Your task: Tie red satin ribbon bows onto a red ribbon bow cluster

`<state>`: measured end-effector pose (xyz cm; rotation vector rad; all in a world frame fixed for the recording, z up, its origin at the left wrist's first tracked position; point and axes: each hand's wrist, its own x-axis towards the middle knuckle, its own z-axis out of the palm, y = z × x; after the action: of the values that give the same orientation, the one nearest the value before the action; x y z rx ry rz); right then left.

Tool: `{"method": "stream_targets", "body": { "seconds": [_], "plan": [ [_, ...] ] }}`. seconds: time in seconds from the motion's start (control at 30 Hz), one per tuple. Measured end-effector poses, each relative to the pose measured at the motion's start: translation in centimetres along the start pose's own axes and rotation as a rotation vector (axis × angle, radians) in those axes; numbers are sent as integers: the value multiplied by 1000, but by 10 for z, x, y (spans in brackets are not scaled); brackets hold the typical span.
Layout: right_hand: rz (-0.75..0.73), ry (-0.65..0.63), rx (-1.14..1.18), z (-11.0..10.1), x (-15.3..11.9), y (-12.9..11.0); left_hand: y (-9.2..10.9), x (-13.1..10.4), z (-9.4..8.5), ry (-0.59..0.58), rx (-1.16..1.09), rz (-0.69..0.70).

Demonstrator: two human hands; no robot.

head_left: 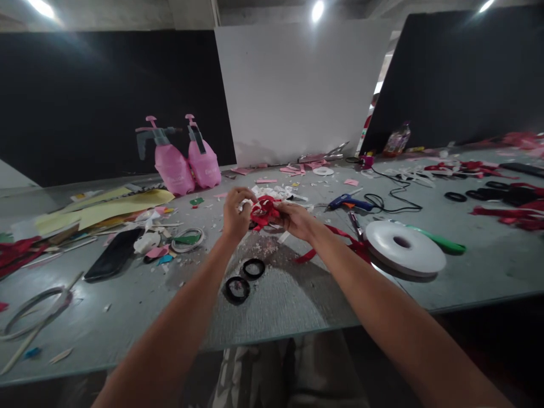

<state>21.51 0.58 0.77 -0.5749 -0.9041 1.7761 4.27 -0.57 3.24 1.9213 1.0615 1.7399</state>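
Note:
Above the middle of the table, a bunched red ribbon (264, 211), looped like a bow, is between my two hands. My left hand (236, 214) is curled with fingertips pinched at the ribbon's left side. From the right, my right hand (296, 220) grips the ribbon between thumb and fingers. Whitish bits show among the red loops; what they are is too small to tell. Two black rings (254, 268) lie on the table just below my hands. A loose length of red ribbon (340, 235) lies under and beside my right forearm.
A white ribbon spool (405, 247) and a blue glue gun (349, 202) with a black cord lie to the right. On the left are a black phone (114, 255), pale coiled rings (187, 240) and two pink spray bottles (173, 167). Scraps litter the grey table (293, 306).

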Motion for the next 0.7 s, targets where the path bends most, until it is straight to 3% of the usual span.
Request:
{"method": "stream_targets", "body": {
  "seconds": [0.07,0.17,0.37,0.53,0.63,0.7],
  "plan": [
    [-11,-16,-8,-1,0,-1,4,-1,-1,-67,83,77],
    [-3,-41,-40,1,-2,-1,2,-4,2,-140,161,69],
    [-1,-59,-76,7,-4,-3,-15,-5,8,-114,132,17],
    [19,-40,-68,6,-3,-3,-14,-5,9,-135,163,-27],
    [9,-26,-57,6,-1,-1,-13,-5,11,-102,70,-134],
    [-27,-17,-24,7,0,-1,-13,-5,12,-80,-126,-287]
  ]
}}
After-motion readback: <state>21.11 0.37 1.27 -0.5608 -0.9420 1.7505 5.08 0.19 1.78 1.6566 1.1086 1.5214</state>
